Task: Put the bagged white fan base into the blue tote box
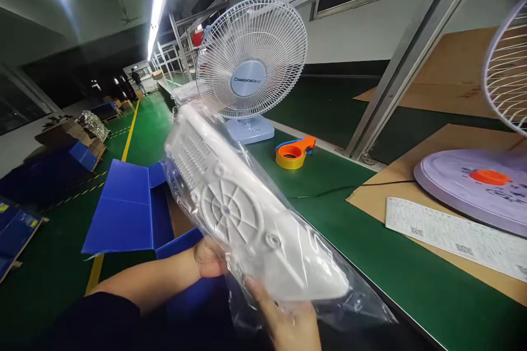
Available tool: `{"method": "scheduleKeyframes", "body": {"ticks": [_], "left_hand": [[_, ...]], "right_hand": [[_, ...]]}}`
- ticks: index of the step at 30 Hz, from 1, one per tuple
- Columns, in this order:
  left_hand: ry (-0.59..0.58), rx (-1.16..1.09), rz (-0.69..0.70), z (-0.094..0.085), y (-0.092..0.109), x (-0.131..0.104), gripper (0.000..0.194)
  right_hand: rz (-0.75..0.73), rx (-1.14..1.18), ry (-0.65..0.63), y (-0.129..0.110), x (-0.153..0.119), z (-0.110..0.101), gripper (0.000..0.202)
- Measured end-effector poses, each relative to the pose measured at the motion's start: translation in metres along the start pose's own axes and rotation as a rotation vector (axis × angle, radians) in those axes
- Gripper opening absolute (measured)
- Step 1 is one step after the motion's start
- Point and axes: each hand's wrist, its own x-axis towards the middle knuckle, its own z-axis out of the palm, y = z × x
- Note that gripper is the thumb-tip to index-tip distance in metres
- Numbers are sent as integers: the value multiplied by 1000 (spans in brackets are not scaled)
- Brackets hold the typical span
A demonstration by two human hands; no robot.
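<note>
Holding a white plastic panel in a clear bag above the belt edge, my left hand curls closed on its lower rim and my right hand pinches the near end from below. It looks light and stiff, but the film seems slippery, so I'd grip the rigid edges. From the head view I count one panel, one whole fan, one tape dispenser, one sheet.
</note>
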Motion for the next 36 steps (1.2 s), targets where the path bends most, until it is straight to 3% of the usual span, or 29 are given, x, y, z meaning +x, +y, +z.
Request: {"method": "scheduleKeyframes", "body": {"ticks": [5,10,15,20,26,36], "left_hand": [[1,-64,-38,-8,8,3,57],[82,-156,-89,-24,8,8,64],[262,-203,-30,-35,18,6,66],[489,-228,150,-53,44,4,57],[616,-208,201,-88,70,-1,51],[762,-86,287,-169,137,-22,47]], "right_hand": [[-17,-27,-117,14,19,16,66],[8,20,-183,20,21,18,53],[79,227,-216,27,23,21,69],[164,168,-139,51,29,9,93],[282,186,-72,69,33,-7,98],[292,130,-85,82,39,-9,104]]}}
